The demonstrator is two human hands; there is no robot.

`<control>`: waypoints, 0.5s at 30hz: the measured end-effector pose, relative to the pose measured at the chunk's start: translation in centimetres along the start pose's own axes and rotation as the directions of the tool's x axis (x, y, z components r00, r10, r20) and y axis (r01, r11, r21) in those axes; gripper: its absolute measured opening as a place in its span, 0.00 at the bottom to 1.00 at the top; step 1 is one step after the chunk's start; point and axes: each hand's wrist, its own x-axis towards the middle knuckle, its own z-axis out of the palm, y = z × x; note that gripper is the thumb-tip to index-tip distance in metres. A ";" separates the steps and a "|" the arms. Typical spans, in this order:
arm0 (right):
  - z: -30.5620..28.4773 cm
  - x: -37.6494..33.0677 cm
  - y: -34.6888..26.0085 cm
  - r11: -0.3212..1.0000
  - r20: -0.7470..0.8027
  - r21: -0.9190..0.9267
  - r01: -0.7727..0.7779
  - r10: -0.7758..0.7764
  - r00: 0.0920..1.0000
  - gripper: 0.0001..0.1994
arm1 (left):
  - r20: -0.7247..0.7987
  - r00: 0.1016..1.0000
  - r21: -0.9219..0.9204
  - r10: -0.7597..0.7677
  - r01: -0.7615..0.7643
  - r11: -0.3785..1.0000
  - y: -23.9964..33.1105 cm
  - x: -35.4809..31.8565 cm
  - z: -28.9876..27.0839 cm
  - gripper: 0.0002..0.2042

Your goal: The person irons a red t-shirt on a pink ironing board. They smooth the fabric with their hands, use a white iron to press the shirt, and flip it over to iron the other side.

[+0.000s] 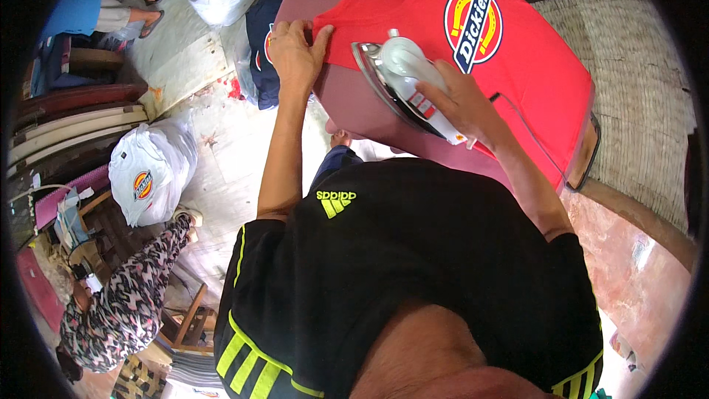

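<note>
Shirt: red T-shirt (458,44) lies spread flat over a padded ironing board (354,107), collar toward the upper left, a round multicoloured badge printed on its chest.
Iron: a white and silver electric iron (395,74) sits soleplate-down on the shirt just below the collar, its point aimed toward the upper left.
Right hand: the right hand (461,107) is closed around the iron's handle at its rear end, fingers wrapped over the grip.
Left hand: the left hand (295,52) lies open and flat, palm down, fingers spread on the shirt's shoulder edge at the board's left side; it grips nothing.
Floor, left: a clear plastic bag (151,170) of folded white shirts rests on the pale floor; dark blue garments (264,52) hang just beside the board.
Others: a person in patterned clothing (118,303) sits at lower left, well apart from the board.
</note>
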 end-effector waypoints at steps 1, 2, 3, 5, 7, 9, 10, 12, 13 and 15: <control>0.4 -0.3 0.0 0.999 -0.059 0.043 -0.023 0.026 0.998 0.24 | 0.013 0.999 -0.021 -0.030 0.031 0.999 -0.8 0.4 0.2 0.16; 0.2 -0.9 0.0 0.989 -0.078 0.105 -0.103 0.112 0.991 0.23 | 0.031 0.997 -0.041 -0.068 0.069 0.997 -0.7 0.3 0.4 0.16; 0.0 -0.8 -0.2 0.993 -0.102 0.082 -0.090 0.098 0.990 0.23 | 0.048 0.993 -0.060 -0.107 0.110 0.992 -0.6 0.2 0.5 0.16; -0.2 0.3 -1.0 0.997 -0.153 0.038 -0.064 0.069 0.986 0.22 | 0.096 0.985 -0.051 -0.143 0.148 0.988 -0.2 0.4 0.4 0.16; 0.1 1.9 -0.7 0.999 -0.149 -0.036 0.001 -0.007 0.989 0.21 | 0.120 0.980 -0.047 -0.156 0.163 0.986 -0.2 0.5 0.1 0.16; 0.4 3.8 -1.4 0.991 -0.126 -0.122 0.049 -0.064 0.990 0.21 | 0.122 0.981 -0.049 -0.149 0.156 0.987 -0.5 0.5 0.1 0.17; 0.2 4.6 -2.3 0.993 -0.077 -0.099 0.070 -0.078 0.994 0.21 | 0.115 0.982 -0.052 -0.148 0.155 0.987 -0.8 0.3 0.0 0.17; 0.7 6.4 -2.3 0.987 -0.125 -0.123 0.104 -0.119 0.985 0.21 | 0.118 0.985 -0.075 -0.127 0.136 0.988 -0.9 -0.2 0.1 0.16; 1.0 7.2 -2.2 0.983 -0.148 -0.138 0.120 -0.140 0.979 0.21 | 0.136 0.983 -0.081 -0.126 0.138 0.987 -0.9 -0.5 -0.1 0.17; 1.3 8.3 -2.4 0.985 -0.161 -0.126 0.115 -0.135 0.978 0.21 | 0.170 0.978 -0.095 -0.119 0.136 0.986 -0.5 -0.6 -0.7 0.18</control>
